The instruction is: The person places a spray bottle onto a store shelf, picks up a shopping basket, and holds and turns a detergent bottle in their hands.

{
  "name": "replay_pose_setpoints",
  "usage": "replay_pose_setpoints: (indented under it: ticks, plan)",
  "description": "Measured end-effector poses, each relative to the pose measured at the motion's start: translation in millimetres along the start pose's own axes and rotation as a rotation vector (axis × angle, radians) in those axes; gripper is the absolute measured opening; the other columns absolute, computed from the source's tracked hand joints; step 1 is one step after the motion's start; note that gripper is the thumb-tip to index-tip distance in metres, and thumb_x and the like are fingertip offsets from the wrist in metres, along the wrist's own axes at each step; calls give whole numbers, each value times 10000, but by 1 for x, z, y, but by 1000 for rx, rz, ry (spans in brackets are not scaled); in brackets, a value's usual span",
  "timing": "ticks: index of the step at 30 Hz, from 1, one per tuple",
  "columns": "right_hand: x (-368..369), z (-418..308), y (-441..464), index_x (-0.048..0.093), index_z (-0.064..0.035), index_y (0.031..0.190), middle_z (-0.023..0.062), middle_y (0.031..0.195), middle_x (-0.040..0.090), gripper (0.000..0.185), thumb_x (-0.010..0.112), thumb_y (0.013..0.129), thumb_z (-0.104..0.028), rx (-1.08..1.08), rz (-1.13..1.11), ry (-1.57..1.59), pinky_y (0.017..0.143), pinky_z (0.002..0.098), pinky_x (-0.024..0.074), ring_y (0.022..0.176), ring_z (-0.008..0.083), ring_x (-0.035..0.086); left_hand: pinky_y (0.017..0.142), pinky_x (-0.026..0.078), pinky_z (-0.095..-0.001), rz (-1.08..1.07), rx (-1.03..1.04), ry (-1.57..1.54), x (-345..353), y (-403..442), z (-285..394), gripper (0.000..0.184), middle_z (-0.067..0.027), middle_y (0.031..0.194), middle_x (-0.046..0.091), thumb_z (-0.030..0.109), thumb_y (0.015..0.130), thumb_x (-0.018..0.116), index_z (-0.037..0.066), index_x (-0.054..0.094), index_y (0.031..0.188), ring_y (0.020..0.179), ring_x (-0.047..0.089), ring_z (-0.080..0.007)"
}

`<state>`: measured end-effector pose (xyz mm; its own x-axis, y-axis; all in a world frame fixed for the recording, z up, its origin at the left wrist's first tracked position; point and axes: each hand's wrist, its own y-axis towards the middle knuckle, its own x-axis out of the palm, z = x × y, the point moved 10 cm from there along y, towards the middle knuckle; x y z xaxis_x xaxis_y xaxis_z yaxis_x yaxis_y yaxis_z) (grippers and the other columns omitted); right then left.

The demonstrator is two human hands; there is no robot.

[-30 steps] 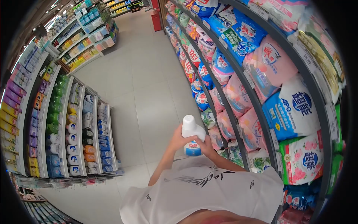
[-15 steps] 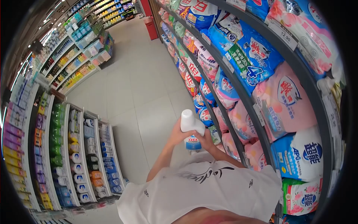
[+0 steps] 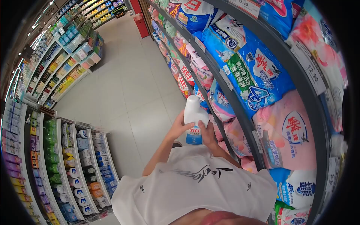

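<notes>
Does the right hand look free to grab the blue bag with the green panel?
Probably not: the right hand and left hand both hold the white bottle, though the blue bag looks mostly uncovered.

The left hand (image 3: 180,126) and right hand (image 3: 207,132) clasp a white bottle (image 3: 192,108) — blue-bottomed, cap up. Printed bags (image 3: 258,62) crowd the right; green bottles (image 3: 51,150) line the left — a red container (image 3: 141,26) stands far off.

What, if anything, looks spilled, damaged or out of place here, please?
Nothing clearly stands out. The white bottle sits between the left hand and right hand with no visible leak, and the nearby printed bags show no obvious tears. Distant goods are too small to judge.
</notes>
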<state>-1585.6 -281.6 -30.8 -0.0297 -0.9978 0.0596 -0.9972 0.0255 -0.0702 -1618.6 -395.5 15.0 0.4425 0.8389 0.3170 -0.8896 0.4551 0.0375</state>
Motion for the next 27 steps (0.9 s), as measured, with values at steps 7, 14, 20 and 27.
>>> replay_pose_setpoints:
  ticks: [7,14,20,27]
  plan:
    - [-7,-40,53,514,37,1205,109,1080,606,470,525,939,-350,20,141,394,798,299,472,939,163,592,982,400,-341,-79,-207,72,-24,14,-65,841,-92,1256,513,147,701,787,34,314,1387,1144,498,-182]
    - [6,-34,107,526,34,1193,122,1087,607,444,533,934,-326,21,144,355,771,285,482,926,157,604,944,438,-325,-15,-195,67,-56,42,-64,902,-95,1230,535,113,629,835,29,332,1373,1110,523,-176]
    - [27,-51,159,592,42,1108,110,979,652,360,602,883,-238,-28,73,149,758,282,483,853,142,619,908,462,-321,-10,-182,57,-94,73,-47,804,-84,1172,577,124,644,835,19,408,1318,1048,560,-167]
    - [69,-59,256,613,45,1068,105,926,666,318,641,842,-178,39,-48,148,703,262,491,809,140,633,881,474,-314,-22,-127,86,-162,125,-21,737,-83,1130,601,146,655,835,14,456,1273,1018,573,-157]
